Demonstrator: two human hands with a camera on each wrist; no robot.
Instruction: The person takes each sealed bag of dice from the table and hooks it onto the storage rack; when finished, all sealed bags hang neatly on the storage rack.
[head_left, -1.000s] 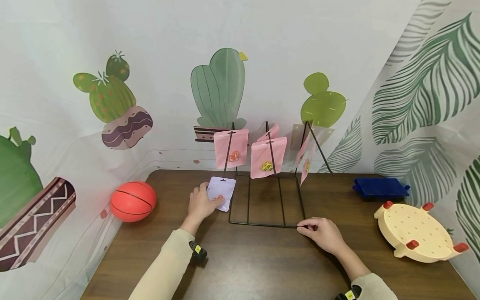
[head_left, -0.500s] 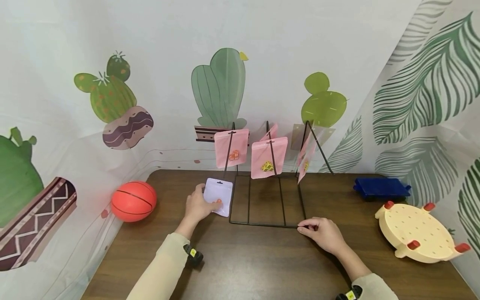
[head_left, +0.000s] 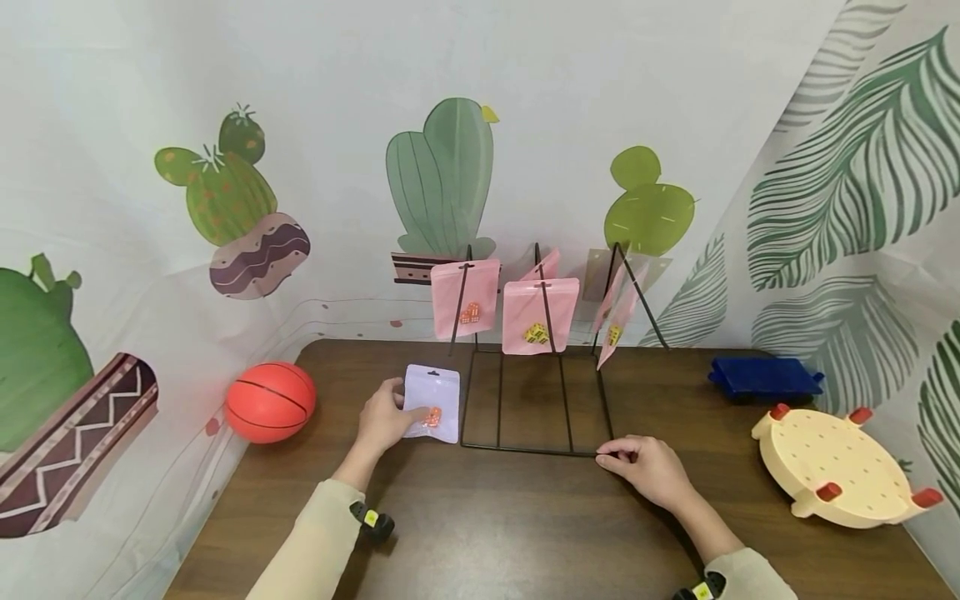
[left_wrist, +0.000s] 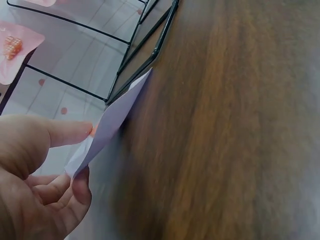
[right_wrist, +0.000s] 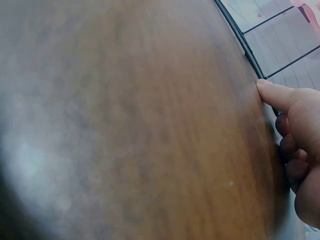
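Note:
My left hand (head_left: 382,421) pinches a small lilac zip pouch (head_left: 435,387) with orange dice in it, thumb on the front face. It is held upright just left of the black wire display rack (head_left: 525,451), apart from its hooks. Edge-on in the left wrist view, the pouch (left_wrist: 112,115) sits between thumb and fingers. At the rack's front right corner, my right hand (head_left: 648,471) pinches the wire; the right wrist view shows its thumb against the frame. Pink pouches hang from the hooks: one with orange dice (head_left: 444,292), others with yellow dice (head_left: 519,317).
A red ball (head_left: 270,402) lies at the table's left edge. On the right are a blue plastic tray-like piece (head_left: 765,377) and a cream round stool-like piece (head_left: 832,467) with red-tipped legs. A printed cloth backdrop (head_left: 555,100) rises behind the brown table (head_left: 495,533).
The left hand has carried the lilac pouch leftward and down, away from the left hook's tip, turning it more upright. The right hand stays at the rack's corner.

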